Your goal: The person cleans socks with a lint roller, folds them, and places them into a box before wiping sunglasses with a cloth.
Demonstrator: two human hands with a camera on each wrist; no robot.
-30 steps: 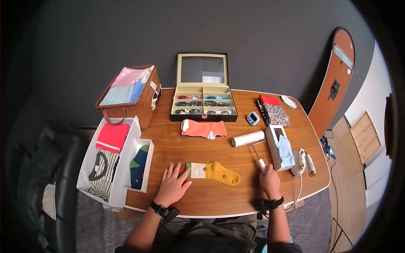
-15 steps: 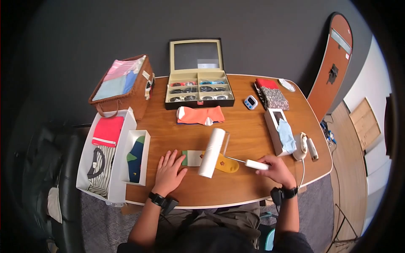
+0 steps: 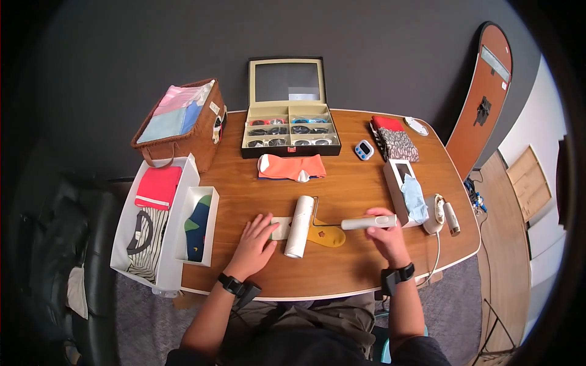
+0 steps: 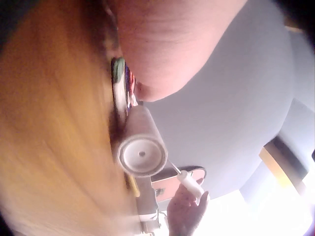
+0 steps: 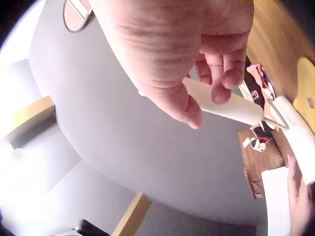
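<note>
A yellow sock with a pale band lies flat on the wooden table in front of the person. Fingers spread, the left hand rests at the sock's cuff end and covers its green edge in the head view. The right hand grips a lint roller by its white handle, thumb and fingers around it. The roller's white cylinder crosses over the middle of the sock, hiding part of it. In the left wrist view the cylinder's round end faces the camera, close over the sock.
Folded orange socks lie before an open sunglasses case. White boxes of clothing and a brown basket stand at left. At right are a tissue-type box, a timer and a corded white device.
The right hand has lifted the lint roller from beside the white box and carried it left over the sock. The left hand has slid slightly right, onto the cuff.
</note>
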